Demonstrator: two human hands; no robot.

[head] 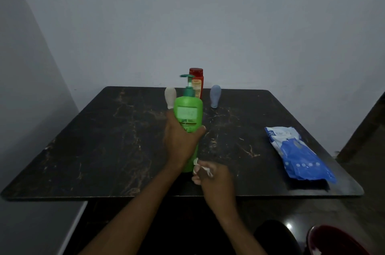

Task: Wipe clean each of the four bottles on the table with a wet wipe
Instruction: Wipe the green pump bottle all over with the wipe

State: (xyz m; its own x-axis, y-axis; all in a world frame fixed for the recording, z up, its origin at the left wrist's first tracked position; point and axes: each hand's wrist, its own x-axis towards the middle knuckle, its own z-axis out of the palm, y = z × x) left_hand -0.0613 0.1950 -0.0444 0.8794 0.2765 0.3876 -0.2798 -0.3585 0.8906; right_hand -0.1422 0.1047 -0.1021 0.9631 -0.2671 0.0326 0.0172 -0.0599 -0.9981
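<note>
Green pump bottle (188,113) stands upright over the front middle of the dark marbled table (104,140); we cannot tell whether its base rests on the surface. The left hand (181,140) grasps it around the middle, fingers and thumb wrapped round the body. The right hand (210,175) sits low beside the bottle's base, fingers curled round a crumpled white wet wipe (205,169) that touches the lower side of the bottle. Behind, near the far edge, we see three more bottles: a small white bottle (170,97) on the left, a red bottle (196,83) in the centre, and a small blue-grey bottle (215,96) on the right. A blue pack of wipes (298,154) lies flat near the table's right edge.
</note>
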